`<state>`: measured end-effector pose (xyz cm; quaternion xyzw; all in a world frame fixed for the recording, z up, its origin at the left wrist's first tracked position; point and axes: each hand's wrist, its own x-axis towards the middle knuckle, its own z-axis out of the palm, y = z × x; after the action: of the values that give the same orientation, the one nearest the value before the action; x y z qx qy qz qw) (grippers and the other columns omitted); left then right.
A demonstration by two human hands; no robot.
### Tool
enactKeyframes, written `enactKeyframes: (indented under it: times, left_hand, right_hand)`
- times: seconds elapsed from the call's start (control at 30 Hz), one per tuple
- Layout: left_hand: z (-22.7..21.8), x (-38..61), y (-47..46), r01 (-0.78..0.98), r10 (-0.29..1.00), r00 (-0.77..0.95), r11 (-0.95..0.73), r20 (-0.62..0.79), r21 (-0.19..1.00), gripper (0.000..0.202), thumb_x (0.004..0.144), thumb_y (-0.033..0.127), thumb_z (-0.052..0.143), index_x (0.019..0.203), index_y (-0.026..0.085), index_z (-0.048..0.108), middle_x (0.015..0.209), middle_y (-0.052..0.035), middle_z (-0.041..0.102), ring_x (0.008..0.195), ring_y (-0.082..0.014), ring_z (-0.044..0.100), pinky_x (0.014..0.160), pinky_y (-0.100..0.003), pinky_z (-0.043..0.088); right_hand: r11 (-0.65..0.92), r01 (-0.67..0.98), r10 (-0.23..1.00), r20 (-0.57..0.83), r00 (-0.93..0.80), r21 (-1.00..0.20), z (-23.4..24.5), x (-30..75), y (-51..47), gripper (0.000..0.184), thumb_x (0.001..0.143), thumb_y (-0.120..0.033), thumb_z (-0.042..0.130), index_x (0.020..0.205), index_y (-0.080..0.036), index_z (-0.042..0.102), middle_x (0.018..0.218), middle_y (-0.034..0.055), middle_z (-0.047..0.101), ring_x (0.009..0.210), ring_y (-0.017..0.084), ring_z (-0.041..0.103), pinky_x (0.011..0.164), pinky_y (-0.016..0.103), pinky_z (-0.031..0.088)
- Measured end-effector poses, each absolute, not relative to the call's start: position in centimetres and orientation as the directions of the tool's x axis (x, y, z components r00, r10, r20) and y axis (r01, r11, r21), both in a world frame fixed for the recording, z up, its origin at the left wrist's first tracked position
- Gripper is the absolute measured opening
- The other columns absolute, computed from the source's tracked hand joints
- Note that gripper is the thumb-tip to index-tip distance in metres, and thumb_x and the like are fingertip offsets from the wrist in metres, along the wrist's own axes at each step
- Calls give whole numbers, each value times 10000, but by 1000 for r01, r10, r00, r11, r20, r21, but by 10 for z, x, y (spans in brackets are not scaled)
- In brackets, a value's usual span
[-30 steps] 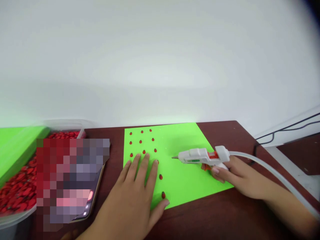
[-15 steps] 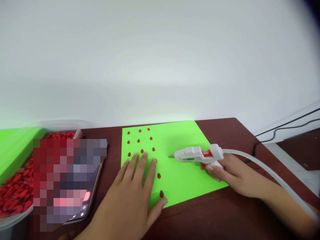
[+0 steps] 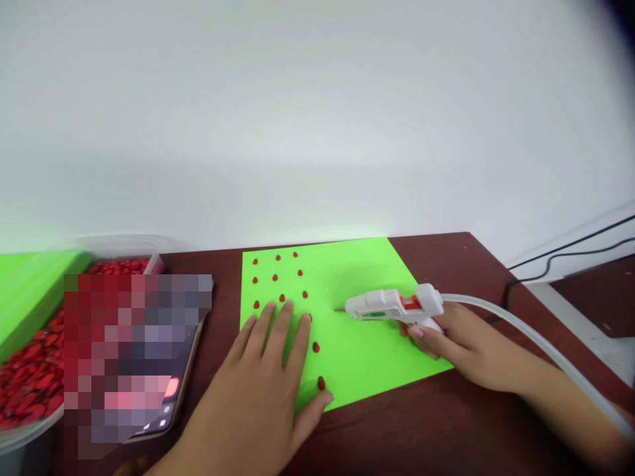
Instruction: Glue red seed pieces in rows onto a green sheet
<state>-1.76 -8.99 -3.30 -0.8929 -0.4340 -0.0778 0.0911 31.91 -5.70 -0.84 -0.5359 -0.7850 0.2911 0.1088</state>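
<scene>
A bright green paper sheet (image 3: pixel 357 284) lies on a dark brown table (image 3: pixel 446 423). Small red seeds (image 3: pixel 299 272) are stuck on it in rows at its left part. My left hand (image 3: pixel 270 370) lies flat on the sheet's near left corner, fingers spread, holding nothing. My right hand (image 3: pixel 459 344) grips the handle of a white glue gun (image 3: pixel 391 305) with an orange trigger. The gun's nozzle points left, just above the sheet's middle. A clear glue stick juts from the gun's back towards the right.
A clear plastic tub (image 3: pixel 30 377) full of red seeds stands at the left. Green sheets (image 3: pixel 30 291) lean over it. A phone (image 3: pixel 163 396), partly pixelated, lies left of my left hand. Black cables (image 3: pixel 555 258) run along the right.
The view shifted slightly; the sheet, gun and hands sit a little lower-left in the picture than a second ago. The hands keep their poses.
</scene>
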Motion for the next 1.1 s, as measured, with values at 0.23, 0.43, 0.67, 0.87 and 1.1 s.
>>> enactKeyframes:
  times: [0.23, 0.43, 0.67, 0.87, 1.1]
  left_hand:
    - [-33, -16, -90, 792, 766, 609, -602, 206, -106, 743, 987, 656, 547, 1504, 129, 631, 1556, -250, 592, 1418, -475, 591, 1063, -615, 595]
    - [-34, -17, -91, 805, 785, 592, -587, 185, -84, 736, 990, 659, 540, 1524, 157, 612, 1583, -226, 578, 1453, -465, 560, 1101, -617, 569]
    - [-34, -16, -90, 796, 773, 603, -599, 196, -85, 746, 993, 656, 539, 1517, 131, 612, 1566, -245, 589, 1430, -473, 578, 1083, -613, 573]
    - [-34, -16, -91, 797, 780, 602, -600, 171, -67, 744, 1011, 639, 525, 1530, 110, 591, 1586, -256, 564, 1455, -478, 550, 1115, -628, 545]
    - [-33, -16, -90, 793, 772, 608, -603, 186, -86, 740, 1002, 631, 545, 1517, 103, 605, 1559, -273, 583, 1421, -489, 581, 1075, -631, 575]
  right_hand:
    - [261, 787, 912, -126, -391, -558, -7, 317, -57, 488, 1066, -620, 421, 859, -246, 654, 695, 39, 637, 632, 243, 600, 625, 381, 481]
    - [264, 819, 920, -123, -373, -510, 4, 309, -58, 496, 1042, -637, 410, 804, -256, 621, 632, 35, 613, 573, 235, 567, 621, 398, 504]
    - [228, 790, 922, -133, -362, -569, 2, 325, -61, 483, 1041, -641, 453, 901, -247, 695, 748, 57, 683, 660, 254, 631, 661, 407, 525]
    - [155, 774, 928, -177, -327, -614, 7, 338, -78, 490, 1044, -656, 457, 899, -270, 722, 735, 45, 685, 658, 253, 646, 614, 383, 518]
    - [253, 810, 910, -155, -385, -529, 3, 325, -91, 540, 1061, -639, 393, 759, -264, 638, 736, 56, 716, 670, 256, 670, 637, 392, 521]
